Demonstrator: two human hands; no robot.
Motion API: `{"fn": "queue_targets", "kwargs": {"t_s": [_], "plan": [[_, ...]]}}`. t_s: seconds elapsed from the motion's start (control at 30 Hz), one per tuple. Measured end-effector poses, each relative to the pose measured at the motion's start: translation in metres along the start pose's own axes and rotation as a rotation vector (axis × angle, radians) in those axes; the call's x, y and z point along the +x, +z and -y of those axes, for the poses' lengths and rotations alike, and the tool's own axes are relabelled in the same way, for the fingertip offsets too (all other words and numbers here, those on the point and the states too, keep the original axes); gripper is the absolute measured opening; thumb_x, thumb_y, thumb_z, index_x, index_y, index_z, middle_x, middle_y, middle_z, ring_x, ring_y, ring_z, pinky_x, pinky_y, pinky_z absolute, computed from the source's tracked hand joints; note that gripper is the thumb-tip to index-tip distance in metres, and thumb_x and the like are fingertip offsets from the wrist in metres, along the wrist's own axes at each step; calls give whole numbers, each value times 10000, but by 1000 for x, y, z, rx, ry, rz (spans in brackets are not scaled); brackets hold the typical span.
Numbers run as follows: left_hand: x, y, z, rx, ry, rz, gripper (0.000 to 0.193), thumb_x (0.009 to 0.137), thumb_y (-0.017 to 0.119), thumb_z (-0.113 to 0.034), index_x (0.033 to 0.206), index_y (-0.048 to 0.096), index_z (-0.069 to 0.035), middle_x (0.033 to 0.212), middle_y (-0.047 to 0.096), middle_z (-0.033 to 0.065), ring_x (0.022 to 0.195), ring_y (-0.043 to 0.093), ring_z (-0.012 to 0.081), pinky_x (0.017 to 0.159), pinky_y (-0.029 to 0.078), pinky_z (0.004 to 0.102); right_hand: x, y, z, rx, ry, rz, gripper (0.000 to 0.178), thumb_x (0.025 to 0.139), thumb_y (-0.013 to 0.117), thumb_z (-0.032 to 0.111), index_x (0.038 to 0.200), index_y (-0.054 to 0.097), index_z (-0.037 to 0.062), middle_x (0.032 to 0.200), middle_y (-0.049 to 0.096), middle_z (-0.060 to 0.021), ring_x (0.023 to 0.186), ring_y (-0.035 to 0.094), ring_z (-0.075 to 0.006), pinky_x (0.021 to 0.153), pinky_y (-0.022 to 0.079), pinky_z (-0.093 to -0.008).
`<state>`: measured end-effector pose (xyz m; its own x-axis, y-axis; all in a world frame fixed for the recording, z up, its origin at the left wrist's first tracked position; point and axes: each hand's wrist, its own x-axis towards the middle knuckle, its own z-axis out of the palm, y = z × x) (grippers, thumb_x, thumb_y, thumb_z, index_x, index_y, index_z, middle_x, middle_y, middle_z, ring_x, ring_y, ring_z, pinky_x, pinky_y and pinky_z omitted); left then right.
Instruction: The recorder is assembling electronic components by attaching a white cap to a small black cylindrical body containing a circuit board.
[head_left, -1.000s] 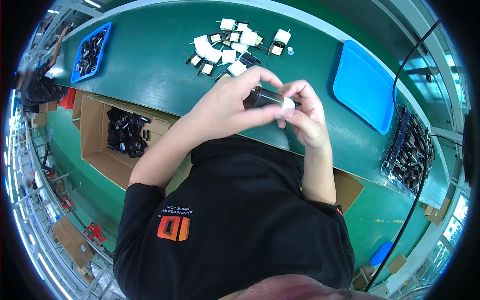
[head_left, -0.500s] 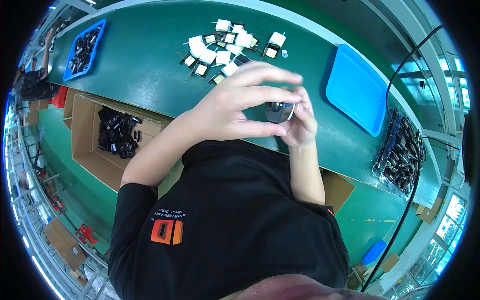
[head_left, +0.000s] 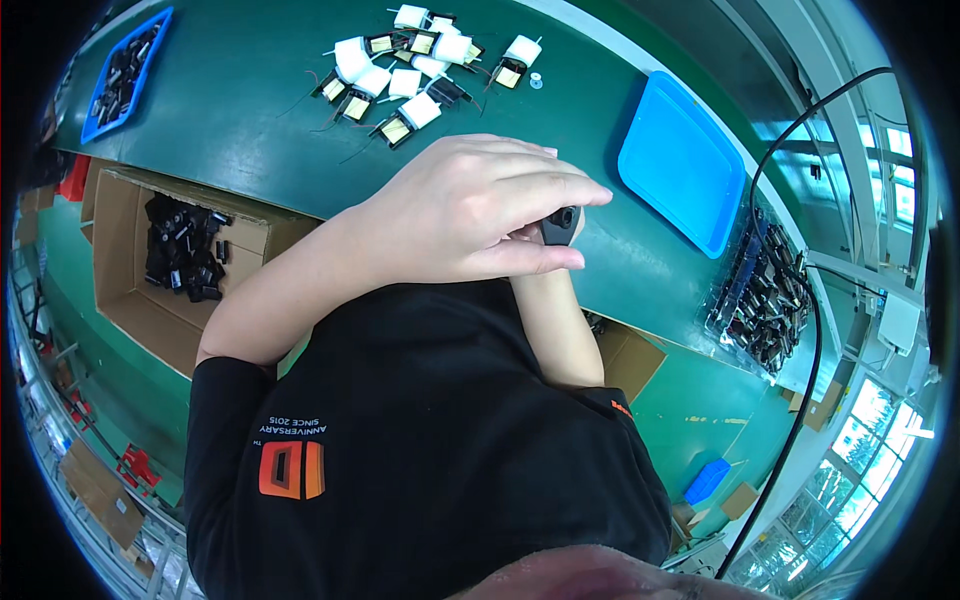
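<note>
My left hand [head_left: 475, 205] curves over a small black plastic part [head_left: 560, 226] with a round hole in its end. The part shows between the thumb and the fingers, which are closed about it. Behind my left hand is my right hand [head_left: 543, 284]; little more than its wrist shows, and its fingers are hidden. Beyond the hands lies a loose cluster of small white-and-black assemblies [head_left: 403, 85] with yellowish faces and thin wires. One similar assembly [head_left: 515, 61] lies apart at their right, beside a small pale disc [head_left: 536, 81].
An unfilled blue tray [head_left: 682, 165] lies at the right of the green bench [head_left: 240, 110]. Past it is a heap of dark parts [head_left: 765, 300] near a black cable [head_left: 815, 350]. A blue tray [head_left: 88, 130] of dark parts is far left; an open carton [head_left: 125, 285] holds more.
My left hand has closed in over my right hand, hiding its fingers. The black part has turned, showing its holed end instead of a shiny side. The whole view has shifted slightly.
</note>
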<state>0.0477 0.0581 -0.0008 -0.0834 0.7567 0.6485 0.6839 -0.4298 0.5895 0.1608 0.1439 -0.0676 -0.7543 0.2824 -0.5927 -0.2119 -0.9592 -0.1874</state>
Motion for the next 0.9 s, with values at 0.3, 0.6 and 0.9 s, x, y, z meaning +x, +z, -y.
{"fn": "queue_targets", "kwargs": {"t_s": [0.3,0.6,0.9], "plan": [[-2,1,-1,87,20,27,405,817,733,-327,1088,649,-37,957,702,109,914,692,278,757,564,376,15,-28,0,75,48,242,407,724,656,268,1059,518,83,920,592,-81,740,649,-178,518,545,-288],[-3,4,-1,4,-47,66,470,761,792,-294,1132,668,-34,967,700,116,924,692,279,828,554,382,32,-34,-5,33,-138,714,352,747,623,242,1027,506,64,933,582,-115,725,642,-208,546,545,-292],[-2,7,-2,50,-17,66,477,762,787,-318,1137,668,-48,977,701,110,965,687,277,839,553,385,37,-46,3,60,-70,864,355,770,578,245,1064,478,73,961,566,-109,835,632,-203,613,531,-302]]}}
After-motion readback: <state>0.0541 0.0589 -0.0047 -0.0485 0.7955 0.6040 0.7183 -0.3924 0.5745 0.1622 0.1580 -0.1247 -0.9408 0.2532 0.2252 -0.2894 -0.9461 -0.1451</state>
